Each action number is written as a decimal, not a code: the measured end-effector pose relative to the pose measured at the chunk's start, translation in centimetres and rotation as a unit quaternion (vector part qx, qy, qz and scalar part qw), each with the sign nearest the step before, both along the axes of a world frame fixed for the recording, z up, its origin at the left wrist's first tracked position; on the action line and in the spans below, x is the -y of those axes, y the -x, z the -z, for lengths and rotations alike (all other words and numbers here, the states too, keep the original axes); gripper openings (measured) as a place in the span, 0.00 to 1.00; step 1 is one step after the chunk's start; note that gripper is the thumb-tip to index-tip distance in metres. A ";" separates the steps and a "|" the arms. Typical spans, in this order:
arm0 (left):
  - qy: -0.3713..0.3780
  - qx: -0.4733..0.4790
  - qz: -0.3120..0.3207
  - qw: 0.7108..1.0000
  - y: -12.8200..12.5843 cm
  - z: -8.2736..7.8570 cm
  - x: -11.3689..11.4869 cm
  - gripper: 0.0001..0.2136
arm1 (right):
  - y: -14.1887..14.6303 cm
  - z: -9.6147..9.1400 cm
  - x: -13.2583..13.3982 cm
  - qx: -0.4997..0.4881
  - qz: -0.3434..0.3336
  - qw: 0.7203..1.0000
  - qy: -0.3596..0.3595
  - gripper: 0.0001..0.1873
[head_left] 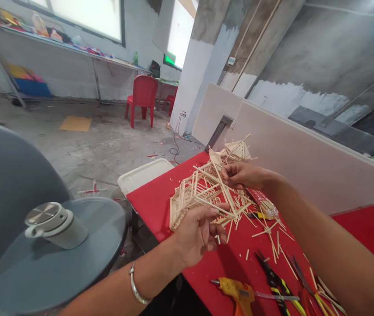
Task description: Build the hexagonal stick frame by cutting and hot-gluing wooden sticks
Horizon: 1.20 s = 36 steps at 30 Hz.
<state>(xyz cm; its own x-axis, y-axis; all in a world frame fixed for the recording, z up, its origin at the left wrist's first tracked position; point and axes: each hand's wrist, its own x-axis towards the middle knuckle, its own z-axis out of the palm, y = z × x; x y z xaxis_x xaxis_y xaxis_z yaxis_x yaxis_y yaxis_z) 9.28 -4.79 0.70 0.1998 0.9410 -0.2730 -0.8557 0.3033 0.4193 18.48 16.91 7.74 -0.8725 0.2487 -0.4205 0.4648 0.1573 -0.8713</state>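
Note:
On the red tabletop stands a model made of thin wooden sticks [187,193], with slatted walls and open frames. My left hand [200,232] is palm up at its near side. Its thumb and index finger close on a slanting stick of a frame, while the other fingers curl loosely. At the far side, my right hand [244,174] pinches at a long wooden stick near the top of the model; its fingertips partly cover the contact. Loose sticks [267,230] and a clear plastic packet [262,202] lie below my right forearm.
A yellow glue gun [236,292], black-and-yellow pliers [275,281] and red-handled cutters [307,285] lie near the front edge. A white lidded mug [58,226] stands on a grey round table [104,219] at left. White boards [288,149] border the right side.

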 end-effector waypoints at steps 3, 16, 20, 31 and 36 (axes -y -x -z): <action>-0.007 -0.001 -0.007 1.000 0.0 -0.1 0.0 0.22 | 0.0 0.0 0.0 -0.001 0.000 1.000 0.000 0.11; -0.013 -0.009 -0.026 1.000 0.1 -0.4 0.0 0.19 | 0.3 0.1 0.0 -0.028 0.040 0.999 -0.005 0.12; -0.012 -0.026 -0.031 0.999 0.2 -0.4 0.1 0.19 | 0.3 0.5 -0.2 -0.052 0.074 0.996 -0.025 0.15; -0.008 -0.118 -0.146 0.982 0.0 -0.5 2.1 0.10 | 0.2 0.8 0.1 -0.194 0.173 0.959 -0.114 0.13; -0.032 -0.325 -0.284 0.901 0.3 0.5 4.4 0.10 | -1.9 -2.1 1.1 -0.250 0.231 0.925 -0.170 0.10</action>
<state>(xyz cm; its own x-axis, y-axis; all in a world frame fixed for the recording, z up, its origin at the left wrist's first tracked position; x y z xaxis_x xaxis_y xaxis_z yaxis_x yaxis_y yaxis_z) 9.00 -9.20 0.18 -0.5016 0.8594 -0.0993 -0.4319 -0.1492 0.8895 20.42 15.85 9.82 -0.7042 0.6872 0.1785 0.1027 0.3473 -0.9321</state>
